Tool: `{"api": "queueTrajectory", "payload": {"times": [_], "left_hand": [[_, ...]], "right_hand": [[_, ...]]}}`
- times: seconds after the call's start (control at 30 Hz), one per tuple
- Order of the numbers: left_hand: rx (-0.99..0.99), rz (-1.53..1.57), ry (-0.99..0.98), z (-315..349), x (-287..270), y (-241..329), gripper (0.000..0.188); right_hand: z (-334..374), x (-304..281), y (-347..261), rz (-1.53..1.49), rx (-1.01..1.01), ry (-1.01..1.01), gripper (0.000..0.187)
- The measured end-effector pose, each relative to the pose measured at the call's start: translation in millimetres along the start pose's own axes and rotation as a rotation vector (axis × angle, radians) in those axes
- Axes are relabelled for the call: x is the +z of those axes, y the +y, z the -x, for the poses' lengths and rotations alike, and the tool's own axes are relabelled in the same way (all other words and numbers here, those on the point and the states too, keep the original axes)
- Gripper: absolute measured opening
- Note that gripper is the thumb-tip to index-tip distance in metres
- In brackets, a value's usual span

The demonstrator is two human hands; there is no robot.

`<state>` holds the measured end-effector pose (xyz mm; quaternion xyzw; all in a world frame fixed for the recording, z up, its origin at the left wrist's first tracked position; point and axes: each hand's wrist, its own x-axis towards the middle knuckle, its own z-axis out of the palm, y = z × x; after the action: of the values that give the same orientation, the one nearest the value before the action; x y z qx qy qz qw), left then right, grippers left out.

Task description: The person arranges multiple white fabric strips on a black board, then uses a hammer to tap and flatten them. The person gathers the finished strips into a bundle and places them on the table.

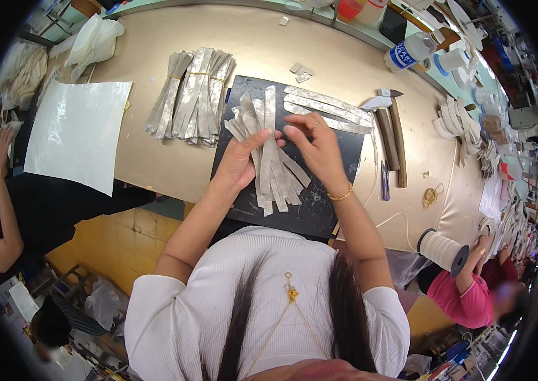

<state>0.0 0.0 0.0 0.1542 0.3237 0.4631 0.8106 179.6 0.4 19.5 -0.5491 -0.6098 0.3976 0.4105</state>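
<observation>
My left hand [238, 164] is closed round the middle of a loose bundle of grey, mottled flat strips [271, 181], whose ends fan out above and below the grip. Just right of the bundle is my right hand [317, 146]; its thumb and bent fingers are slightly apart, and nothing shows between them. Beneath both hands lies a dark board [313, 206]. Several pale, flat strips [329, 109] rest side by side across the board's upper right. To the left of the board, banded bundles of similar strips [199, 95] lie together.
Two hammers [391, 143] lie right of the board, beside a blue pen-like tool [384, 181] and yellow bands [431, 197]. A cord spool [441, 251] stands at the near right edge. A white sheet [78, 133] covers the left side. A bottle [412, 51] is at the far right. Other people sit on both sides.
</observation>
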Motion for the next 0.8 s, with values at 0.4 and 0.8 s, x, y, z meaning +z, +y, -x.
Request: {"api": "queueTrajectory", "payload": {"times": [0.4,0.8], "left_hand": [[-0.014,0.04,0.053,0.1,-9.0,-2.2,0.037],[-0.036,0.137,0.032,4.1,-11.5,2.2,0.039]], "right_hand": [[0.4,-68.2,-12.7,-0.493,0.244,0.028,0.014],[24.1,-42.3,32.0,0.741,-0.188,0.157,0.027]]}}
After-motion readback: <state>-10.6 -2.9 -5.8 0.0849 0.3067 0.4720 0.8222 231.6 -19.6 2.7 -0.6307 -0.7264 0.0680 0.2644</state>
